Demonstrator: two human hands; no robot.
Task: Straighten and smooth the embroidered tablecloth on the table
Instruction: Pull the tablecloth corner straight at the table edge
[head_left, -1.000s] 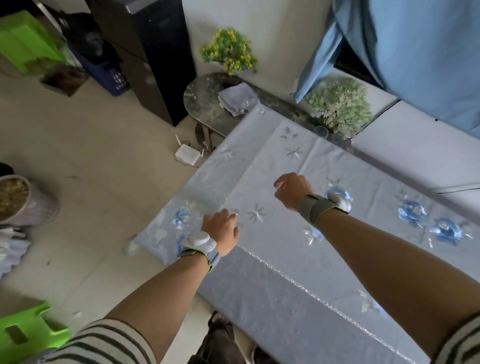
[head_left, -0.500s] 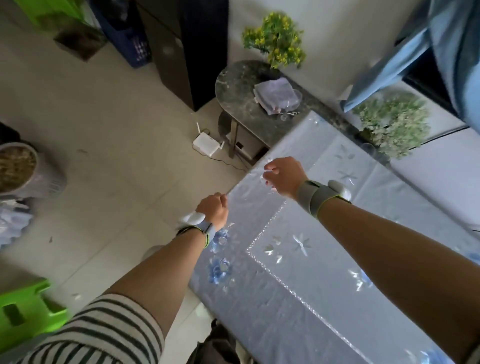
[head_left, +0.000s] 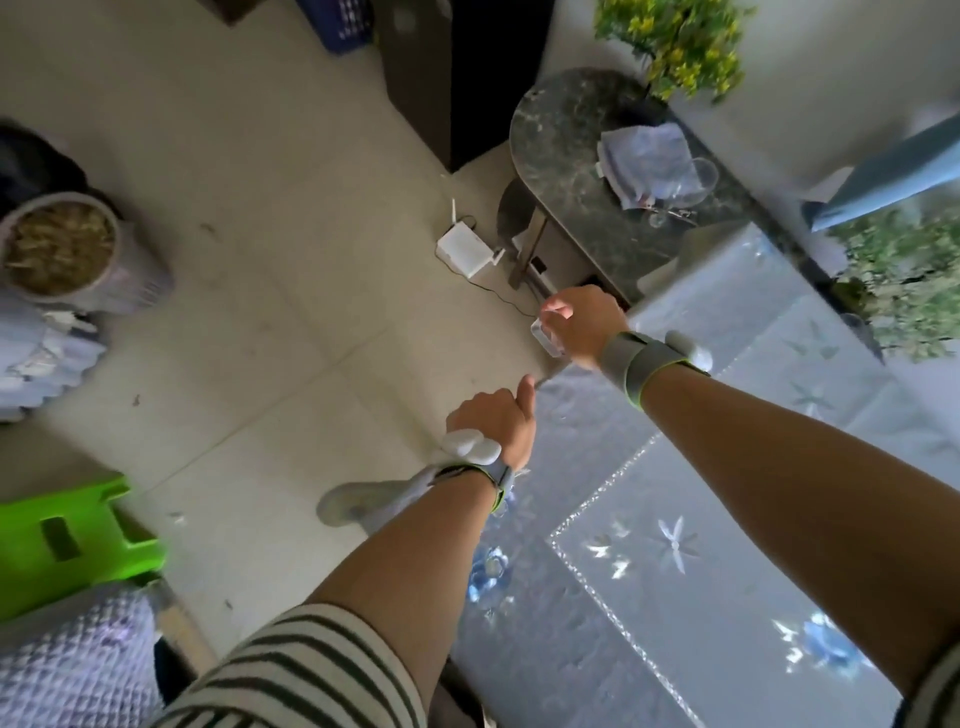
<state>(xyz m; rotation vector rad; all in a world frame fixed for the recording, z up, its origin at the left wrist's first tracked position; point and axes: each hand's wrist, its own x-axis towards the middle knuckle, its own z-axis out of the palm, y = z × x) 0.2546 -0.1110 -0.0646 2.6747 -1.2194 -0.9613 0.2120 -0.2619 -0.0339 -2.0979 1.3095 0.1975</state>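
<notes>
Head view, looking down: embroidered tablecloth (head_left: 701, 561), pale grey-blue with star motifs, blue flowers and a glittering inner border line, covers the table from centre frame out toward 4 o'clock, its short end edge running from about 6 o'clock up to centre. Right hand (head_left: 584, 325), just above centre, fingers curled and pinched on the far corner of the cloth edge; grey wrist strap behind it. Left hand (head_left: 496, 423), near centre, closed in a loose fist with the thumb up, at the same end edge; whether it actually grips the fabric cannot be told. White device strapped on that wrist; striped sleeve (head_left: 291, 670) at 6 o'clock. Dark marble side table (head_left: 566, 156) at 1 o'clock, butting against the cloth's far corner just beyond the right hand, carrying a folded grey cloth (head_left: 641, 156), a clear glass item, blurred, and a yellow-flowered plant (head_left: 675, 41). White router (head_left: 465, 252) with cable on the tiled floor (head_left: 260, 286) at 12 o'clock, beside the side table's leg. Second leafy plant (head_left: 904, 270) at 2 o'clock along the cloth's far side. Round pot of dry brown material (head_left: 60, 247) at 9 o'clock. Green plastic stool (head_left: 62, 540) at 8 o'clock. Quilted pale fabric (head_left: 72, 670) at 7 o'clock.
</notes>
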